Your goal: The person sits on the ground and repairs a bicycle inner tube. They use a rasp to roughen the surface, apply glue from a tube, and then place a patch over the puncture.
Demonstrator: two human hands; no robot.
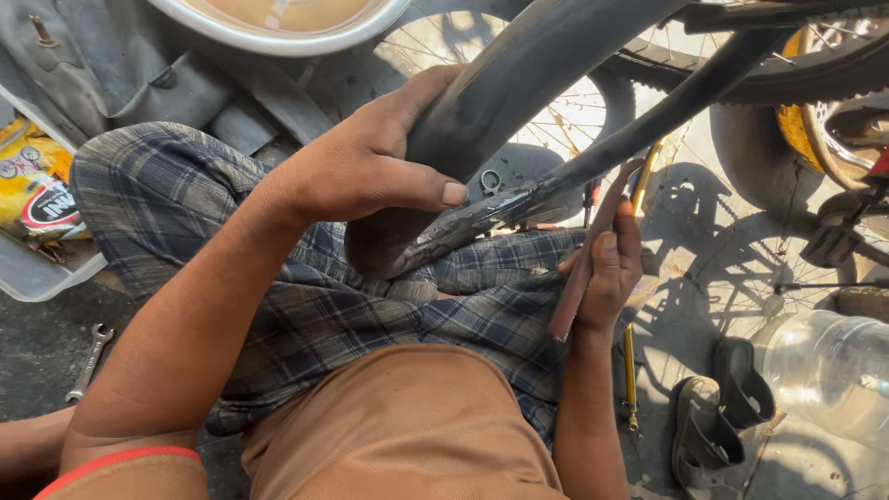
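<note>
- Over the lap, centre of the scene, the left hand (370,162) wraps around a black inner tube (491,102), thumb pressed across it.
- Right of it, the right hand (607,268) is curled tight on a flat file-like tool (588,250) laid against the tube.
- Near left, a spanner (88,361) lies on the floor.

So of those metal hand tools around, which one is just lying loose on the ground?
The spanner at lower left, lying alone on the dark ground beside the checked knee. The flat file is gripped in the right hand, and the left hand holds the black inner tube.
</note>
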